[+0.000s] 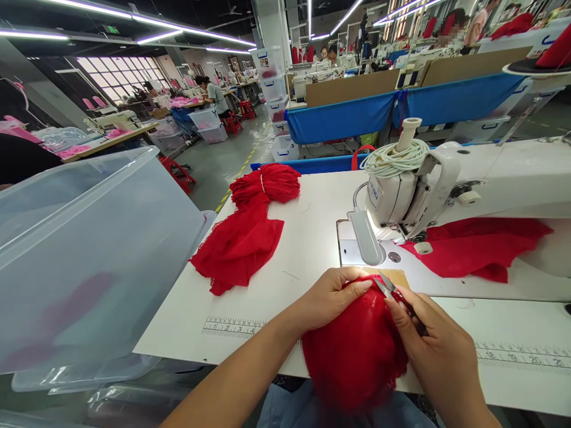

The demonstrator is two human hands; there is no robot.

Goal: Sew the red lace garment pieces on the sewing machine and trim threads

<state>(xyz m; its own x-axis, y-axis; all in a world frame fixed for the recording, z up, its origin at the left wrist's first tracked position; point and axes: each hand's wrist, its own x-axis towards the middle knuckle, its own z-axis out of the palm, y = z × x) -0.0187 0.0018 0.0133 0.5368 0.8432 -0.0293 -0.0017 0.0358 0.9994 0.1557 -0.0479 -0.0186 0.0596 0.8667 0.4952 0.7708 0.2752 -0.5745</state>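
My left hand pinches the top edge of a piece of red fabric, which hangs over the table's front edge toward my lap. In my right hand is a pair of thread snips, its pointed blades at the fabric's upper edge, close to my left fingertips. The white sewing machine stands just beyond my hands. Another red fabric piece lies under the machine's arm. On the left of the table a bundle of red fabric is tied with a band, and a loose red piece touches it.
Large clear plastic bins stand against the table's left side. A printed ruler runs along the front of the white table. Behind are blue cloth troughs, stacked bins and people at other machines.
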